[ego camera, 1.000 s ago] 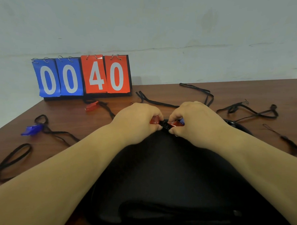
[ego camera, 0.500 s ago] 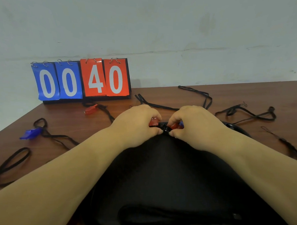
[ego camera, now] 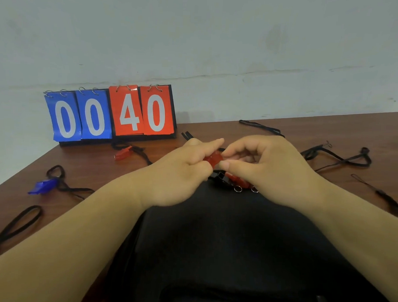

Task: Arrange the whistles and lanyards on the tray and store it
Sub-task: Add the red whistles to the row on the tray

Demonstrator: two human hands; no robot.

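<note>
Held whistle [ego camera: 212,159]: red, off the surface, between both hands, above the far edge of the tray [ego camera: 223,243]. Long axis runs roughly left-right across the view. Fingers cover most of the body, so I cannot tell which end is the mouthpiece.

Grip: the left hand [ego camera: 181,173] is curled round the whistle's left part, with the index finger laid straight over the top. The right hand [ego camera: 270,167] pinches the right end between thumb and forefinger. Both are clamped on the same whistle, and neither is clearly the nearer.

Just below the grip and slightly right: a black whistle [ego camera: 219,175] and the red whistles [ego camera: 239,181] with metal rings [ego camera: 237,188], at the tray's far edge and partly under the right hand. Judgement: the set-down spot lies straight down and a little toward the person, with the axis kept crosswise to match that group.

Outward on the table [ego camera: 90,169]:
- A stray red whistle [ego camera: 122,154] on its cord, in front of the scoreboard [ego camera: 110,115].
- A blue whistle [ego camera: 42,186] at left.
- A left lanyard [ego camera: 14,227] and a right lanyard [ego camera: 336,158], both loose.

None of these are on the tray. Judgement: the task is at an early stage.
</note>
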